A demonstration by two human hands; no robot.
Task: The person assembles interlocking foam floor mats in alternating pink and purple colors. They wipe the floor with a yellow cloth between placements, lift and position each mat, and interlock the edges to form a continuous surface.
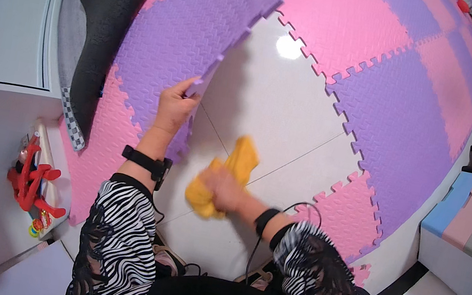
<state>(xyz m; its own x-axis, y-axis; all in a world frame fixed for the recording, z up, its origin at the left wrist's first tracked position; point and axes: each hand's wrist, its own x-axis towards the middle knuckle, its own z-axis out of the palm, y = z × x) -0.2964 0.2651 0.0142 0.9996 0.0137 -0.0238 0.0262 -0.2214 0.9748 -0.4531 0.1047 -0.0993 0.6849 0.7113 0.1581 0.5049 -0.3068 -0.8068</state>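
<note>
My left hand (176,105) pinches the edge of a purple foam floor mat (189,38) and holds that side up off the floor. The mat's interlocking edge curls upward toward the far end. Under my right hand (225,187) is a bunched yellow cloth (241,158), pressed on the white tiled floor (280,111). The hand and cloth are slightly blurred, and the fingers are closed over the fabric. Bare tile shows between the raised mat and the pink and purple mats to the right.
Beyond lie a pink foam mat (345,28) and another purple mat (406,114). A dark grey fabric piece (98,28) lies along the left side. Red toy figures (32,175) sit at the lower left. A pastel striped storage box (458,212) stands at right; a black cable (253,251) runs near my right forearm.
</note>
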